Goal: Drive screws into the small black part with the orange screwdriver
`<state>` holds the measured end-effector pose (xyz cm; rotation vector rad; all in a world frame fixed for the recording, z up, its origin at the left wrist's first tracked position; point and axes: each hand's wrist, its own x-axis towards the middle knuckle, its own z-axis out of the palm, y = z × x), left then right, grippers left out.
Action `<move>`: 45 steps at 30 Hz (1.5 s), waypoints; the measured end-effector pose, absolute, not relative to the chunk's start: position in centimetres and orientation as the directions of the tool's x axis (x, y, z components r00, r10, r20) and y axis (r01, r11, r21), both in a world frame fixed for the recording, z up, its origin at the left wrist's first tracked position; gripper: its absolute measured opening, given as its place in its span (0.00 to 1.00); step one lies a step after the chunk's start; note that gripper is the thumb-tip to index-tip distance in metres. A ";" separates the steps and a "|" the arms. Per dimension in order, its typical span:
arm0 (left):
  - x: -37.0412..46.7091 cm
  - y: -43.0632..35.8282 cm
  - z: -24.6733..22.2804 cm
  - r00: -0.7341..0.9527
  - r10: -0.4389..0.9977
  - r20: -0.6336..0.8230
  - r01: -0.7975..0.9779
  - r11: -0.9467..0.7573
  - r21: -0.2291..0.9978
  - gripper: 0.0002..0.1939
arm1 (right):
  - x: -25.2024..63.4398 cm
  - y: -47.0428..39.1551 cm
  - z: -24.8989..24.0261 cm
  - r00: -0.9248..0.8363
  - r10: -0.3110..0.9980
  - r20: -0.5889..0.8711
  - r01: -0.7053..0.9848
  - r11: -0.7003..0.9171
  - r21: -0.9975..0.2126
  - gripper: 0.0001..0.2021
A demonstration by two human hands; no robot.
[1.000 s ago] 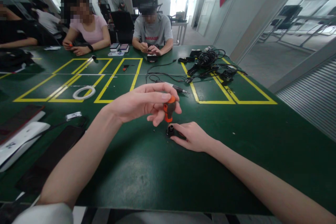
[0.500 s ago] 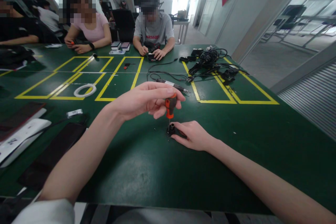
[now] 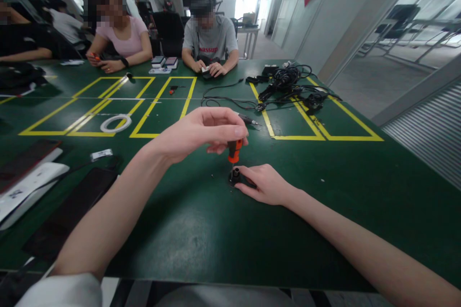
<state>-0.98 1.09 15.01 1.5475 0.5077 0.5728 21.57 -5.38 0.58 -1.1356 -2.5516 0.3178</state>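
My left hand (image 3: 212,132) is closed around the handle of a small orange and black screwdriver (image 3: 234,153), which points down. Its shaft meets a small round black part (image 3: 235,177) with a short raised tube, lying on the green table. My right hand (image 3: 264,184) pinches that black part from the right, thumb and finger at its edge. Whether the screwdriver's tip sits in a screw is too small to tell. Tiny dark bits, perhaps screws, lie to the left of the part and just in front of it.
Beyond my hands lies a pen-like tool (image 3: 248,120) with a cable. A heap of black cables (image 3: 288,84) is at the back right, a white ring (image 3: 115,123) at the left. Nearer left are a black pouch (image 3: 72,211) and a white device (image 3: 32,192). Several people sit across the table.
My left fingers have turned on the screwdriver's handle, now covering more of it. My right hand and the black part stay in place. Across the table, a person's hands now hold something pale.
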 end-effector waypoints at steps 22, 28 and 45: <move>-0.8 2.2 14.1 0.885 0.462 -0.054 -0.037 0.186 0.982 0.18 | 21.4 -5.2 0.6 -0.621 0.760 0.191 0.698 0.648 -0.306 0.16; -0.9 2.3 13.9 0.836 0.548 -0.033 -0.038 0.117 0.992 0.20 | 21.3 -5.2 0.7 -0.623 0.758 0.193 0.701 0.650 -0.292 0.16; -0.6 1.5 14.2 0.861 0.508 -0.018 -0.092 0.192 0.977 0.18 | 21.2 -5.2 0.6 -0.610 0.767 0.200 0.709 0.641 -0.294 0.16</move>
